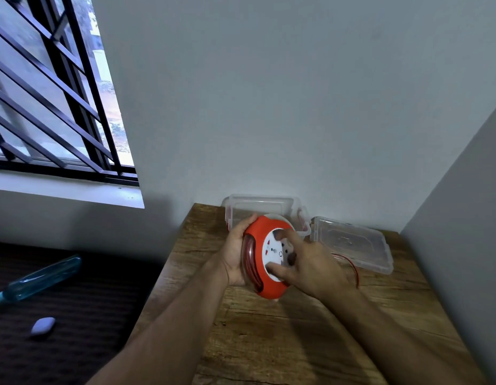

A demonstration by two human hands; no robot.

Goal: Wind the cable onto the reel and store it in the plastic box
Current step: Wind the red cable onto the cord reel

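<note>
An orange cable reel [258, 234] with a white socket face is held upright above the wooden table [269, 329]. My left hand [235, 251] grips its left rim and back. My right hand [308, 262] rests on the white face, fingers spread on the centre disc. Red cable coils show inside the reel's left side. A loose stretch of red cable [352, 266] trails over the table to the right of my right hand. The clear plastic box [269, 202] stands open behind the reel, against the wall.
The box's clear lid [352, 245] lies on the table to the right of the box. A wall closes the right side. Left of the table, on a dark surface, lie a blue bottle [44, 279] and a small pale object [42, 326].
</note>
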